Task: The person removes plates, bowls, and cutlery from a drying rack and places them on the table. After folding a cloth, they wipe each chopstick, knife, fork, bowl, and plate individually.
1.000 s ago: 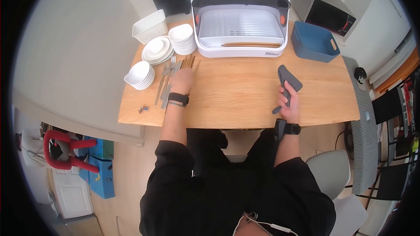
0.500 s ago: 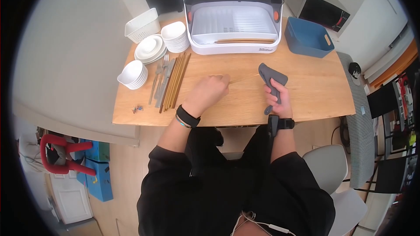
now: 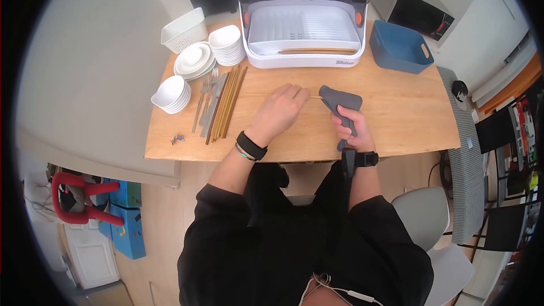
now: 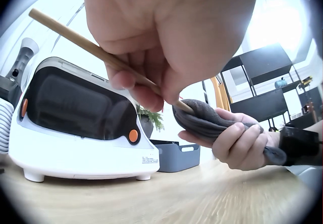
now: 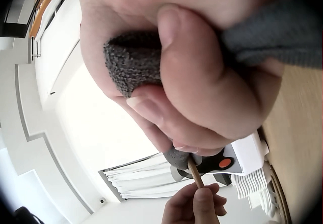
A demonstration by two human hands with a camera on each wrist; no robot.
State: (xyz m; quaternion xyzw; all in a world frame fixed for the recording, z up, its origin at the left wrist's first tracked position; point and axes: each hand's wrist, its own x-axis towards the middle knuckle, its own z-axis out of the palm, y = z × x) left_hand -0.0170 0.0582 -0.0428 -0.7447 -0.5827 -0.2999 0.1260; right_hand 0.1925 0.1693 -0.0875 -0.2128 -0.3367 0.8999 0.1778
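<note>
My left hand [image 3: 282, 109] pinches a wooden chopstick [image 4: 70, 33] between thumb and fingers above the middle of the table. My right hand [image 3: 354, 126] grips a folded dark grey cloth [image 3: 348, 100], its fingers wrapped around it. In the left wrist view, one end of the chopstick meets the folds at the cloth's end. The right wrist view shows the chopstick's tip at the cloth too, below the right-hand fingers. To the left of my left hand, a row of wooden chopsticks [image 3: 231, 103] lies beside forks [image 3: 200, 102] and knives [image 3: 213, 107].
A white dish cabinet [image 3: 303, 59] with its front raised stands at the back, chopsticks [image 3: 317, 51] in its front tray. Right of it is a blue bin [image 3: 391, 56]. Stacked white bowls [image 3: 228, 45], plates [image 3: 195, 67] and a white basket [image 3: 184, 33] stand back left.
My left hand has left the chopstick row and moved right, carrying one chopstick to the cloth. My right hand has brought the cloth left toward it.
</note>
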